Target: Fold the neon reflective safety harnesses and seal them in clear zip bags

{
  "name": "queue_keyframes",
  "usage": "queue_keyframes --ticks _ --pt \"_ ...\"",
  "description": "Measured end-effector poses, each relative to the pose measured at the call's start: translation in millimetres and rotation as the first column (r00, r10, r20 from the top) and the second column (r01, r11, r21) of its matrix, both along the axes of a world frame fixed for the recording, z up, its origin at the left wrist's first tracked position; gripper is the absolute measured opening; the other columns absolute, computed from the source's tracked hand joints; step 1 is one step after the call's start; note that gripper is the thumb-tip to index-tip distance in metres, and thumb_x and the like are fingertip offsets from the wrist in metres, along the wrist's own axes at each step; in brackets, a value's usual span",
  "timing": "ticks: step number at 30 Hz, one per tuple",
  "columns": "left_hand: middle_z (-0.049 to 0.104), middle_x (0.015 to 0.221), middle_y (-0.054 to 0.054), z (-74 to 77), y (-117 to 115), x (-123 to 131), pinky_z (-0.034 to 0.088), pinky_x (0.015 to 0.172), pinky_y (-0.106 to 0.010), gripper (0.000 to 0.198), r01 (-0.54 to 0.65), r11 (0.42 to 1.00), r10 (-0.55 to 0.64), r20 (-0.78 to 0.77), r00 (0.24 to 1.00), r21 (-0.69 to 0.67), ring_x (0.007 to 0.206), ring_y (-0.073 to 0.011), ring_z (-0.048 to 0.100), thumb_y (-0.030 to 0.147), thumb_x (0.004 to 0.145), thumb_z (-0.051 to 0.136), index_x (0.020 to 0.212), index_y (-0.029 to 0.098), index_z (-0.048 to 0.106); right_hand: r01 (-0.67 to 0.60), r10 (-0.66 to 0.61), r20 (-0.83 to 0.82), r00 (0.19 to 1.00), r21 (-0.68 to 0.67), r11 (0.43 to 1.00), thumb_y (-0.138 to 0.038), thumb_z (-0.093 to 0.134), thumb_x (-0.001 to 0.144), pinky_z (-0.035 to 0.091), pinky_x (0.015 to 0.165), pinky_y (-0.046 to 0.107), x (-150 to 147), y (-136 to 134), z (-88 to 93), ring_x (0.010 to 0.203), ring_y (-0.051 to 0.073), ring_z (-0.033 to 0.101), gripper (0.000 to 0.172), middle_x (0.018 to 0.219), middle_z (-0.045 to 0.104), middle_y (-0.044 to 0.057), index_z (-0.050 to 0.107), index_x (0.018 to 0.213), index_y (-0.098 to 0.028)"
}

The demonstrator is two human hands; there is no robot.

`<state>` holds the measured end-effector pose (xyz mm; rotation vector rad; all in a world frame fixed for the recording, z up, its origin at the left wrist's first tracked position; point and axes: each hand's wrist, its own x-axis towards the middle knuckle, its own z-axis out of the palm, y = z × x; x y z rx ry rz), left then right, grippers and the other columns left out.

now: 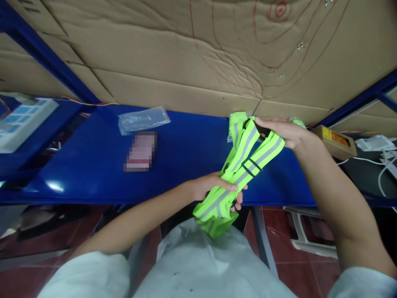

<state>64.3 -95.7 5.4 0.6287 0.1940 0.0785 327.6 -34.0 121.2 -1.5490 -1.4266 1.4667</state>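
Observation:
A bundle of neon-yellow reflective straps (245, 176) with grey stripes and a black slide buckle stretches between my two hands, above the front part of the blue table. My left hand (218, 186) is wrapped round the lower middle of the bundle, and looped ends hang below it near my shirt. At the upper end, my right hand (281, 130) grips the straps, its fingers partly hidden behind them. Just behind the upper end lies another neon-yellow folded item (237, 118), apparently in clear plastic.
On the blue table (186, 153) lie a clear plastic bag (144, 120) and a blurred pinkish rectangular object (141, 152). A cardboard wall (161, 91) rises behind. To the right are a small brown box (335, 142) and white cables; a white stool (305, 231) stands below.

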Motion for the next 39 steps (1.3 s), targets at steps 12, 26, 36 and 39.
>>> queue_keyframes --ticks 12,26,36,39 --pt "0.075 0.118 -0.015 3.2 10 -19 0.063 0.086 -0.042 0.045 -0.014 1.0 0.013 -0.114 0.993 -0.007 0.099 -0.0272 0.075 0.021 0.075 0.084 0.118 0.015 0.072 -0.048 0.051 -0.139 0.989 0.022 0.999 -0.036 0.094 0.064 0.064 0.069 0.029 9 46 -5.1 0.08 0.021 0.074 0.038 0.099 0.079 0.007 0.078 0.097 -0.023" --pt "0.076 0.107 -0.012 10.5 38 -56 0.061 0.087 -0.044 0.058 -0.15 0.832 0.444 -0.479 0.757 0.534 0.099 -0.0303 0.075 0.043 0.073 0.086 0.121 0.018 0.065 -0.208 0.131 0.257 0.957 0.299 0.931 -0.047 0.088 0.068 0.055 0.076 0.03 -41 140 -62.8 0.085 0.02 0.069 0.038 0.09 0.077 0.001 0.078 0.093 -0.02" --pt "0.06 0.141 -0.022 48.3 41 -60 0.05 0.106 -0.05 0.066 0.626 -0.321 0.894 0.008 0.449 0.711 0.131 -0.038 0.059 0.059 0.1 0.049 0.149 0.015 0.05 -0.505 0.348 0.479 0.805 0.247 0.827 -0.059 0.077 0.074 0.052 0.089 0.034 -62 185 -86.4 0.102 0.027 0.068 0.045 0.109 0.077 0.002 0.079 0.102 -0.024" --pt "0.028 0.167 -0.02 17.6 70 -46 0.026 0.124 -0.06 0.072 0.461 -0.441 0.82 0.137 0.556 0.77 0.156 -0.0406 0.023 0.062 0.1 0.046 0.157 0.018 0.04 -0.547 0.374 0.508 0.776 0.245 0.801 -0.055 0.076 0.077 0.052 0.088 0.032 -67 195 -95.2 0.102 0.025 0.068 0.039 0.106 0.078 0.001 0.079 0.102 -0.024"
